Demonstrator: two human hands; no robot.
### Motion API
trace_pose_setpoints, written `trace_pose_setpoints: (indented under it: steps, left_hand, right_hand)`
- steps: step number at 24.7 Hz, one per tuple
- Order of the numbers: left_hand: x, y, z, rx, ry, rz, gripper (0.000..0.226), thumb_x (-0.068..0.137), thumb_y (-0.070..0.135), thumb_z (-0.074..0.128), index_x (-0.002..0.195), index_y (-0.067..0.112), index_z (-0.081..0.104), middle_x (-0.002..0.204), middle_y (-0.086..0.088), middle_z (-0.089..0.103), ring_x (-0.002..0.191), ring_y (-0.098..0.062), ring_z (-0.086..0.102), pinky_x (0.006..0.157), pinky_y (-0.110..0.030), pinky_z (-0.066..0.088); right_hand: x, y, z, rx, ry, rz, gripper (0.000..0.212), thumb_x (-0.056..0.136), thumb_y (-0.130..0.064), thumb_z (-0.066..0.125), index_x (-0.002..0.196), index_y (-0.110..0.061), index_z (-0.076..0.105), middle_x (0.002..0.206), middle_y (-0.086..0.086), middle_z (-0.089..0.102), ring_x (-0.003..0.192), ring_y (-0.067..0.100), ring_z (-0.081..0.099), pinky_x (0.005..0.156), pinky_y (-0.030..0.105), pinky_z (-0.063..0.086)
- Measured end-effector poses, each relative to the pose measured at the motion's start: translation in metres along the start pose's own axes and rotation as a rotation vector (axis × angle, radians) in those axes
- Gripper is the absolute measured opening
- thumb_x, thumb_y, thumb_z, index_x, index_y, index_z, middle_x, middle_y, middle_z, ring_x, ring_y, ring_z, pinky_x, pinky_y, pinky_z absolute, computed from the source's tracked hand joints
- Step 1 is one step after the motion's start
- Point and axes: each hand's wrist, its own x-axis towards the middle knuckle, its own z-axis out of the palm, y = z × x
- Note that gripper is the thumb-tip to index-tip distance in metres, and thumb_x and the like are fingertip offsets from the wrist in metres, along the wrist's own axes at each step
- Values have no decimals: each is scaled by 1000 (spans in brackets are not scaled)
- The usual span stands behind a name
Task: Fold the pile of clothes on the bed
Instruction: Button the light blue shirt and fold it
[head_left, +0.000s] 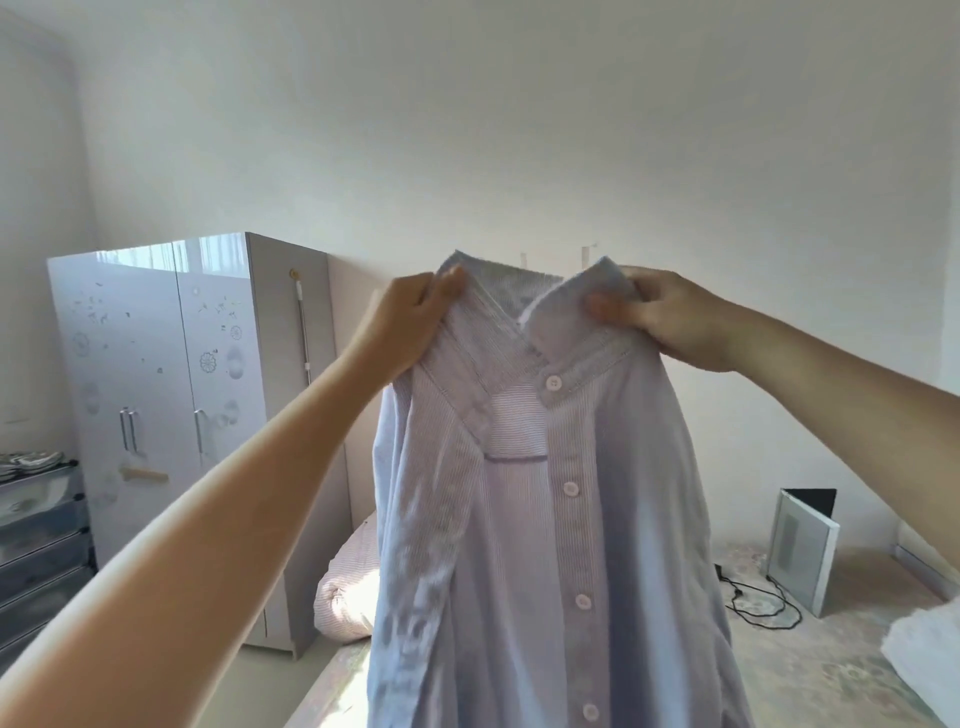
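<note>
A: Pale blue, finely striped cotton button-up shirt (540, 519) held up in the air, front facing the camera. Left hand (410, 317) pinches the left collar tip, thumb on the near side. Right hand (670, 322) grips the right collar point, fingers curled round the fabric.

B: Where does the shirt hang?

A: Centre of view, clear of the mattress, above the bed with its faded patterned sheet (810, 670). Body drops straight down out of frame; hem not seen. The placket is open at the neck, lower white buttons appear done up, though I can't be sure of all.

B: Step in hand?

A: Judging it as the shake-out and squaring-up before the fold. No crease made yet.

B: Next move calls for?

A: Likely laying it flat on the sheet, both collar grips kept level so the shoulders land square. One sleeve hangs bunched along the left side; it would need smoothing.

B: Surroundings?

A: Glossy white two-door wardrobe (171, 405) far left, a pink striped rolled pillow (345, 597) behind the shirt, white crumpled fabric (930, 660) near right edge.
</note>
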Motion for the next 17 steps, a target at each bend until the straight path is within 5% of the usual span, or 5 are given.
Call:
trace_pose_setpoints:
  steps: [4,8,11,15,17]
  left_hand:
    - [4,2,2,-224,74,-93,53,96,47,47,72,1,56,65,-2,46,59,-9,42,58,-27,34]
    - [8,3,5,162,63,-49,55,98,48,40,54,16,35,49,7,34,44,-8,32,45,-27,26]
    - [16,5,6,372,-85,-121,53,99,48,34,58,15,44,59,1,45,55,-18,44,53,-30,31]
    - [22,24,17,182,-77,-80,51,99,45,36,58,17,43,58,4,44,55,-14,40,53,-29,32]
    - [19,36,29,46,-158,-44,49,99,43,40,56,18,41,57,5,43,60,-16,39,56,-29,33]
  right_hand:
    - [-2,5,-9,226,152,30,15,95,-25,53,105,-26,64,103,-8,70,96,9,66,78,25,54]
    - [1,14,-2,-256,281,-22,14,100,-24,45,88,-30,51,87,-13,56,76,-8,54,67,12,43]
    - [8,8,0,-394,338,-41,4,99,-24,47,95,-26,48,92,-13,53,92,-3,54,82,16,42]
    - [14,-1,17,10,138,124,77,64,-51,77,122,-26,33,110,-8,56,92,1,66,72,22,54]
    - [17,-1,33,70,3,142,80,60,-38,82,125,-26,37,115,-5,61,96,3,67,71,21,55]
